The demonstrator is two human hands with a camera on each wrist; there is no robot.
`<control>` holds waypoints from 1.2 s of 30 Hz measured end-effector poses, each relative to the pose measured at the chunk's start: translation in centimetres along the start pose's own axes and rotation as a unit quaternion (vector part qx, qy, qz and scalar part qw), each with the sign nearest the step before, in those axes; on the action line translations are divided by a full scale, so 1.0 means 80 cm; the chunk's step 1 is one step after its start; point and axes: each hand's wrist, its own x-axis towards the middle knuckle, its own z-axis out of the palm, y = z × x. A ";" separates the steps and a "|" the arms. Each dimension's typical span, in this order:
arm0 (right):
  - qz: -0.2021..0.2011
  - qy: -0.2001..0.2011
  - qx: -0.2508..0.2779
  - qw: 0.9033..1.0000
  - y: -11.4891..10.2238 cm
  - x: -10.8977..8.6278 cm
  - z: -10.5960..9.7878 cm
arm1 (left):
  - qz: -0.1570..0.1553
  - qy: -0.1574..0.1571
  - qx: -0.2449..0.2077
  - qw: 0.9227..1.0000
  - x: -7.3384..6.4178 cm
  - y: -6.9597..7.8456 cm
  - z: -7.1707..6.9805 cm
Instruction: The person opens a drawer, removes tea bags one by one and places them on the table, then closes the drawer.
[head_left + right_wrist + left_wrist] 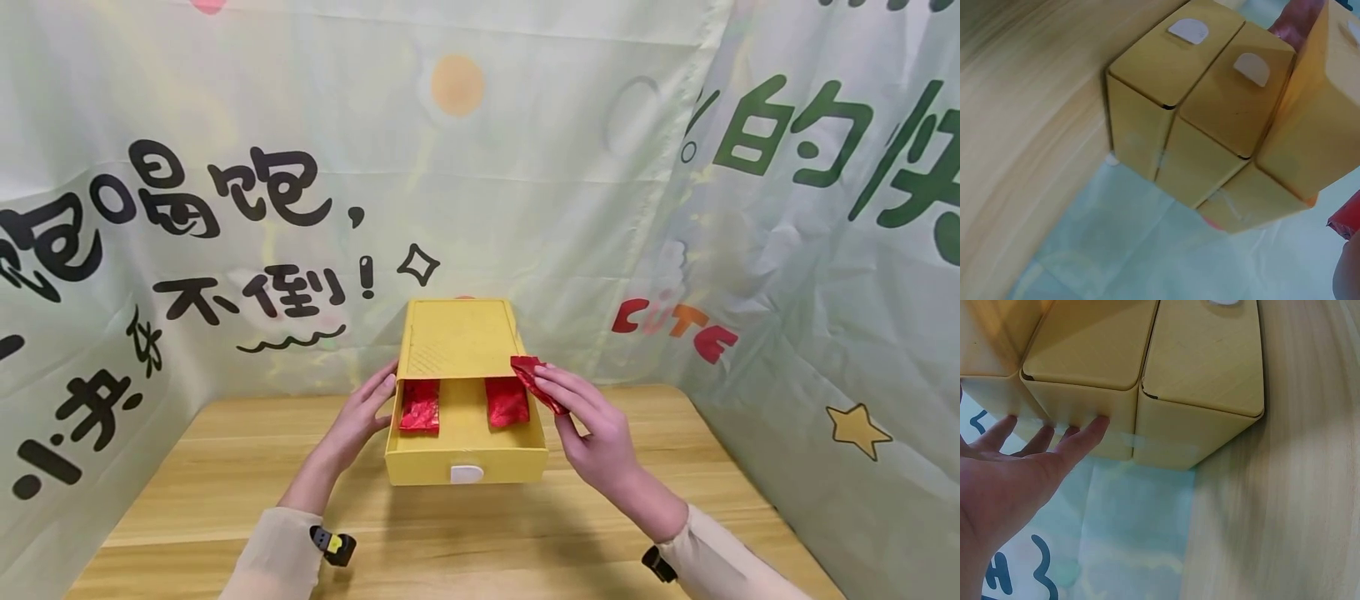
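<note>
A yellow drawer unit (465, 333) stands against the back cloth, its top drawer (416, 469) pulled out toward me. Inside lie two shiny red packets, one at the left (421, 408) and another at the right (507, 402), their far ends hidden under the unit's top. My right hand (600, 429) pinches a third red packet (538, 383) between thumb and fingers, above the drawer's right wall. A corner of that packet (1346, 215) shows in the right wrist view. Extended fingers of my left hand (1016, 481) rest against the unit's left side.
Two lower drawers, the middle one (1235, 106) and the bottom one (1175, 56), are closed, each with a white rounded tab. The unit stands on a wood-grain table (247, 467). Printed cloth (525, 208) hangs behind and at both sides.
</note>
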 end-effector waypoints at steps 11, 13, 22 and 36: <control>0.046 0.022 -0.025 0.998 0.008 -0.028 -0.005 | -0.001 -0.002 0.000 1.000 0.000 0.001 0.002; 0.053 0.023 -0.031 0.998 0.009 -0.032 -0.006 | -0.002 -0.002 0.000 1.000 0.000 0.001 0.003; 0.075 0.036 -0.046 0.995 0.015 -0.050 -0.005 | -0.003 0.000 -0.002 1.000 0.001 0.000 0.003; 0.117 -0.023 -0.075 0.990 0.036 -0.077 -0.009 | -0.007 0.001 0.001 1.000 0.001 0.001 0.000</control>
